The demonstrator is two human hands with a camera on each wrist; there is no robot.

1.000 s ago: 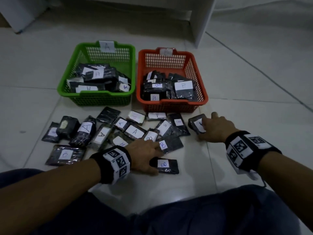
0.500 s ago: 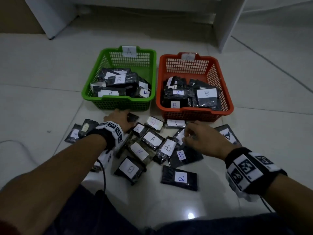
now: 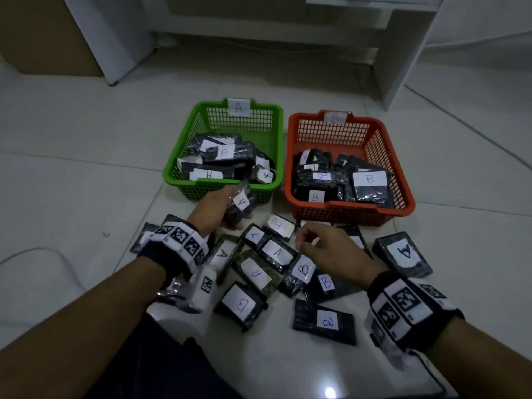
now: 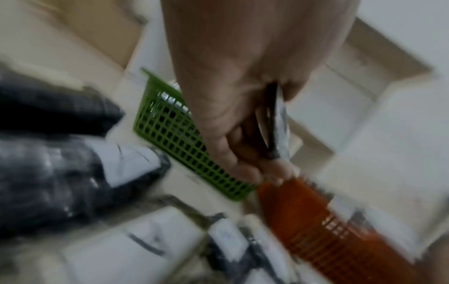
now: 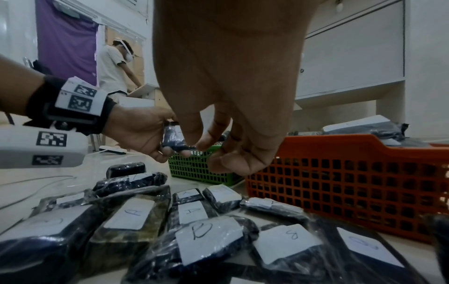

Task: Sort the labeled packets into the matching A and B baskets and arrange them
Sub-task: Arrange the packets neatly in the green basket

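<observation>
My left hand (image 3: 221, 210) grips a black packet labeled A (image 3: 241, 203) just in front of the green A basket (image 3: 184, 145), a little above the floor. In the left wrist view the fingers curl round that packet (image 4: 279, 123) beside the green basket (image 4: 170, 134). My right hand (image 3: 306, 240) hovers over the loose pile with fingers loosely curled, holding nothing (image 5: 218, 149). The orange B basket (image 3: 345, 210) stands to the right of the green one. Both baskets hold several packets. Loose A packets (image 3: 276, 251) and B packets (image 3: 326, 321) lie on the floor.
One A packet (image 3: 403, 253) lies apart at the right. White furniture legs (image 3: 400, 67) stand behind the baskets. A cable (image 3: 34, 254) runs over the tiles at the left. Another person (image 5: 114, 63) stands in the background.
My left hand went from the near packets to the green basket's front and picked up an A packet. My right hand left the far-right packet and moved over the pile's middle.
</observation>
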